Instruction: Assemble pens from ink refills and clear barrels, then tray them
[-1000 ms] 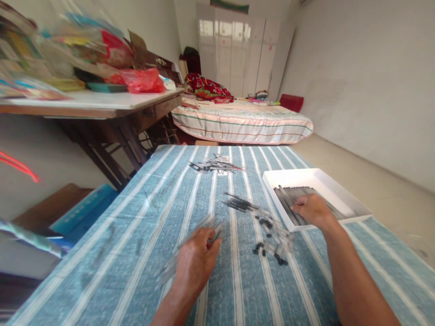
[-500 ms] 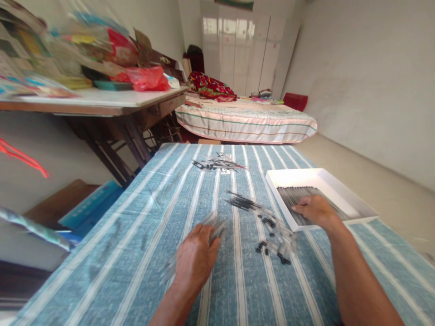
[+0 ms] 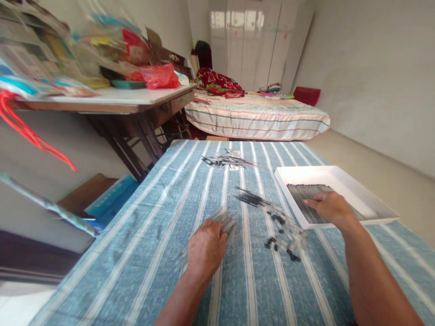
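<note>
Head view: my left hand [image 3: 207,244], lower centre of frame, curls around clear tubes [image 3: 228,222] on striped counter [image 3: 234,290]. My right hand [image 3: 328,206], right of frame, touches row of dark rods [image 3: 309,194] inside white box [image 3: 367,199]; can't tell whether fingers grip one. Black caps [image 3: 277,218] lie between hands.

Pale plain walls [image 3: 367,81]; light smooth floor [image 3: 353,158] at right. White glossy wardrobe [image 3: 251,50] at rear, reflecting bright light. Bed [image 3: 258,117] in front, striped cover.
</note>
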A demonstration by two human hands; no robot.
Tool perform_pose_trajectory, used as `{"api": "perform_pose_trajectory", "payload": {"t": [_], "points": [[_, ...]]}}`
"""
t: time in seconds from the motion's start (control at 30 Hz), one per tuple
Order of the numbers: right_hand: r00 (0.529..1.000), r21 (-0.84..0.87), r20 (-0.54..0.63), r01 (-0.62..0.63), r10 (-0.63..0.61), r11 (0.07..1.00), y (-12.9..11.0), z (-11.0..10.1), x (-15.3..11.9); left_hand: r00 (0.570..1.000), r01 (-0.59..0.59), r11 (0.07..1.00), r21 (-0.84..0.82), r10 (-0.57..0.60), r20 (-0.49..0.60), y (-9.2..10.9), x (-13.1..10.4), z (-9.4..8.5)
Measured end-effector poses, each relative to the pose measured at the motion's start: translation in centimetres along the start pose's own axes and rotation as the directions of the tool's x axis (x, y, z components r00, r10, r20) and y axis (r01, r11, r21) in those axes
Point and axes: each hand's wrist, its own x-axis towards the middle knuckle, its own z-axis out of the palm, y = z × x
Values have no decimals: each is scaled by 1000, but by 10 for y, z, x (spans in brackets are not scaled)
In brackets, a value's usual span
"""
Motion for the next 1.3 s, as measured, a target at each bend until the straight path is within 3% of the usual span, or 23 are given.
{"api": "perform_pose_trajectory", "payload": {"t": [0.1, 0.2, 0.3, 0.5, 0.63, 0.73, 1.07, 1.3], "points": [[996, 211, -67, 74, -61, 975, -18, 4, -9, 1000, -4, 1000, -9, 4, -13, 0, -1, 0], [969, 404, 30, 214, -247, 889, -43, 17, -20, 999, 6, 1000, -19, -7, -48, -1, -2, 0], [912, 444, 121, 303, -392, 843, -61, 34, -26, 994, 4, 997, -77, -13, -113, -2, -1, -1], [905, 187, 105, 389, -412, 902, -73, 58, -29, 986, 5, 915, -404, -72, -150, 0, 0, 1], [899, -107, 131, 431, -417, 896, -87, 63, -34, 992, 92, 728, -679, -128, -4, 7, -2, 3], [903, -316, 201, 427, -380, 847, -99, 65, -37, 988, 147, 632, -761, -125, 88, 11, -4, 4], [907, -427, 241, 418, -344, 802, -113, 67, -37, 993, 71, 730, -680, -116, -21, -1, 1, 2], [901, -373, 284, 418, -326, 828, -111, 65, -31, 988, 67, 807, -587, -138, -76, -6, 2, -4]]}}
